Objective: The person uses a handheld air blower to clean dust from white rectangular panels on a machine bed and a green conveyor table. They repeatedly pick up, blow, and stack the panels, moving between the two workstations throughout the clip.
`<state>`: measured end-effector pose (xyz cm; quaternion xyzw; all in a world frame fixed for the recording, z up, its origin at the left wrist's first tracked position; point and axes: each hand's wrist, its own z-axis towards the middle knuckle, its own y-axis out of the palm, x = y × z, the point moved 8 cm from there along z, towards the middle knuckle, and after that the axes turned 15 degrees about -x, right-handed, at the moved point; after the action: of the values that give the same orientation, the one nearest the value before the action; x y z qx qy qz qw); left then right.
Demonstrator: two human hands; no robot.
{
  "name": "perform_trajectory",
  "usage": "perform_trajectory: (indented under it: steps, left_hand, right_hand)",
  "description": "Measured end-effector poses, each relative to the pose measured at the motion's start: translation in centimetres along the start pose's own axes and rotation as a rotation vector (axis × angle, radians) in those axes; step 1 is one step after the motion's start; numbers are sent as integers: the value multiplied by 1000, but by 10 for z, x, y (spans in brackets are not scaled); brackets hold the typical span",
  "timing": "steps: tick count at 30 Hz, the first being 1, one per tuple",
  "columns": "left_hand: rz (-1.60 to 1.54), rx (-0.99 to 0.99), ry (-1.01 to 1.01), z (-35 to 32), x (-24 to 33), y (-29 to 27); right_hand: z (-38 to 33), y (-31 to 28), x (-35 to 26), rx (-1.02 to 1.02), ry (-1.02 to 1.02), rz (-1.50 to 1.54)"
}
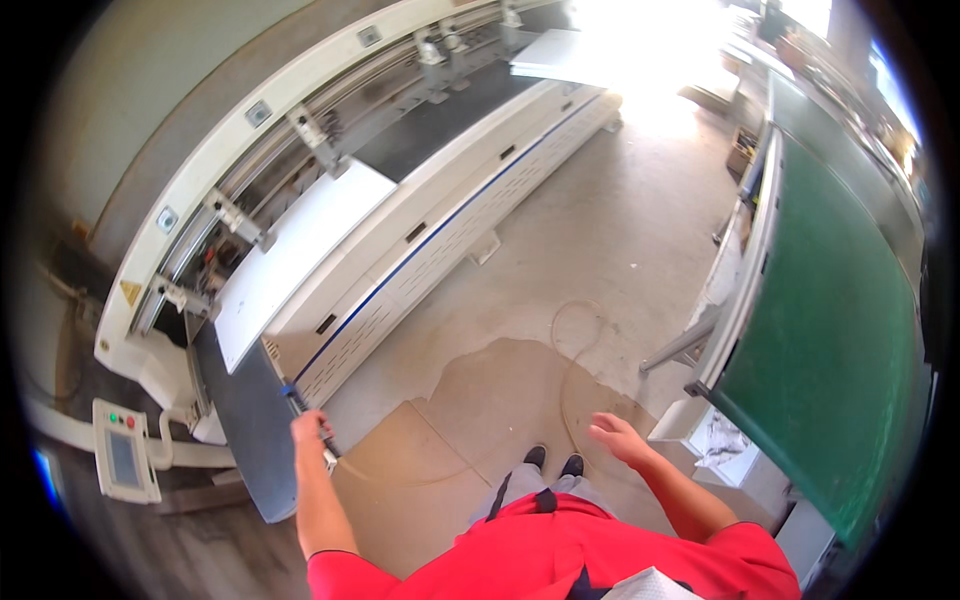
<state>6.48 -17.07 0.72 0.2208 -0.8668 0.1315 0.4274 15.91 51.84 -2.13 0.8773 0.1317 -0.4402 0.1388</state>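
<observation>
My left hand (310, 427) is wrapped round a dark, tube-shaped hand tool (295, 400) with a blue end, held at the near corner of a long white machine (400, 240). A thin pale hose (430, 484) runs over the floor towards that hand; where it joins the tool is hard to make out. On the machine's bed, beyond the tool, lies a white panel (305, 255) under several clamp arms. My right hand (618, 438) hovers over the floor to the right, fingers stretched out, holding nothing.
A control box (125, 455) with a screen and buttons stands on an arm at the left. Another white board (560, 58) rests at the machine's far end. To the right runs a green conveyor belt (830, 320) with metal legs. The hose loops across brown floor sheeting (500, 385).
</observation>
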Motion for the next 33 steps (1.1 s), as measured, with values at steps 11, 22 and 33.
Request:
perform_trajectory:
  steps: [11, 22, 33]
  left_hand:
    - [411, 86, 75, -14, 89, 43]
    - [231, 153, 104, -160, -19, 97]
    - [1030, -811, 283, -453, -267, 457]
  right_hand:
    - [-138, -4, 173, 324, 168, 400]
    - [-250, -58, 220, 372, 1, 410]
    - [-497, -175, 286, 797, -239, 374]
